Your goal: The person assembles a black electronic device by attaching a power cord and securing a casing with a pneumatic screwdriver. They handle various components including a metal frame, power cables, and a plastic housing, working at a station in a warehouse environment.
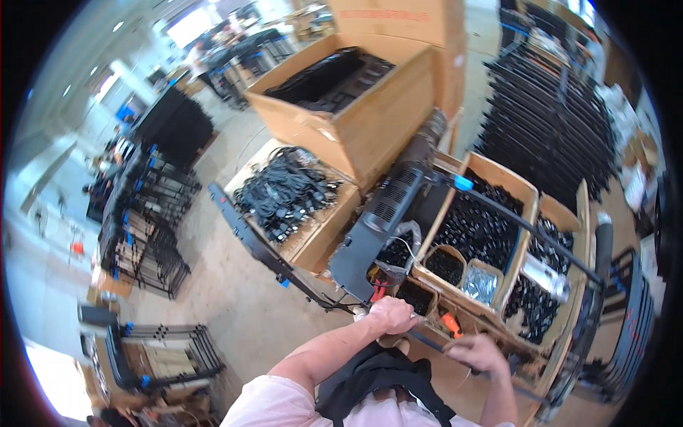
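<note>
My left hand (391,315) is closed at the near end of a dark grey machine housing (384,203), just below some red wires or handles (379,290). What its fingers hold is hidden. To the right, my right hand (478,354) is curled and slightly blurred over the near edge of the parts bench, and its grip cannot be made out. Between the hands lies an orange-handled tool (451,324). A dark bar (427,343) runs between my hands. Next to the housing, a long dark metal frame (260,245) slants down toward my left hand.
Ahead right, a cardboard bin (530,203) holds small black parts (473,228) and a bag of silvery screws (482,283). Bundled black cables (288,188) cover a box at left. Behind stands a big carton (384,92). Stacked black frames (544,121) rise at right.
</note>
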Available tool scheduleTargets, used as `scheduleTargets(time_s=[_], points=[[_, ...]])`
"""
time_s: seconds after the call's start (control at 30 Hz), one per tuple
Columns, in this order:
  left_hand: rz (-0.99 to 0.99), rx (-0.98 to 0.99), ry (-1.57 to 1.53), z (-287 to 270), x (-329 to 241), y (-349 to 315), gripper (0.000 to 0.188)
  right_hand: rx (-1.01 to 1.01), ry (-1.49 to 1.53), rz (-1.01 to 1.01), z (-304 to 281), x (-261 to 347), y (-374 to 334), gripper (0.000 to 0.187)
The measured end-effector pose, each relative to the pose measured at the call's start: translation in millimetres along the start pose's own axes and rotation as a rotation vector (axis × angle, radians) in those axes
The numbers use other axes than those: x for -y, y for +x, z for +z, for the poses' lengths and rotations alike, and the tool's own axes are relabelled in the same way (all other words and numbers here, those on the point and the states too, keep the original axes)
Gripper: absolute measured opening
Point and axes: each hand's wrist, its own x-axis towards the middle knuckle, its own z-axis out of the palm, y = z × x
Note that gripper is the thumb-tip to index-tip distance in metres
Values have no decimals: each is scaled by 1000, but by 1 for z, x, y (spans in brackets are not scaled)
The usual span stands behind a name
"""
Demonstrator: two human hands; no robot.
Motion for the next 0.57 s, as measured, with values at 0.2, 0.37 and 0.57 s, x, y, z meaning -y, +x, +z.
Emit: scheduleTargets(time_s=[0.2, 0.37, 0.57], points=[[74, -112, -33, -1, 5, -5, 60, -995, -630, -423, -199, 7, 145, 47], [39, -247, -77, 16, 11, 1, 56, -885, -749, -182, -294, 17, 238, 58], [17, -410, -127, 30, 21, -10, 53, -570, -537, -89, -330, 25, 297, 63]])
